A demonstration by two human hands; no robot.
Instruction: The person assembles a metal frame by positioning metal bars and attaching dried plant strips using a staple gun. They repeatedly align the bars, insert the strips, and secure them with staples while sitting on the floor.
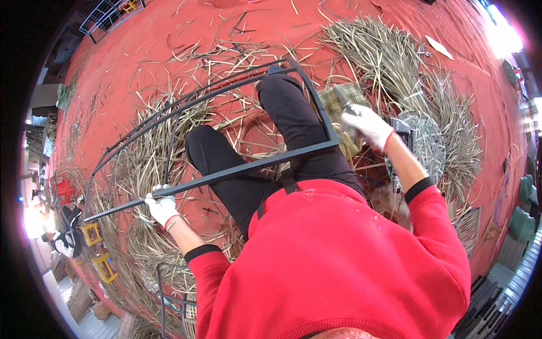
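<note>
A dark grey metal frame (248,165) with straight and curved bars lies across my thighs. My left hand (162,208), in a white glove, is closed around the frame's near bar toward its left end. My right hand (367,124), also white-gloved, is off to the right of the frame and apart from it. Its fingers are wrapped round a tool with a narrow grey blade (341,95), which looks like a knife; the handle is mostly hidden by the glove. Beneath that hand lies a plaid cloth (326,100).
A large bundle of long flat strips (375,53) spreads at the upper right. More loose strips (148,141) litter the red floor (135,51) around my legs. Right of my hand sits a round grey woven piece (426,144). Yellow stools (103,266) and another person (65,240) are at far left.
</note>
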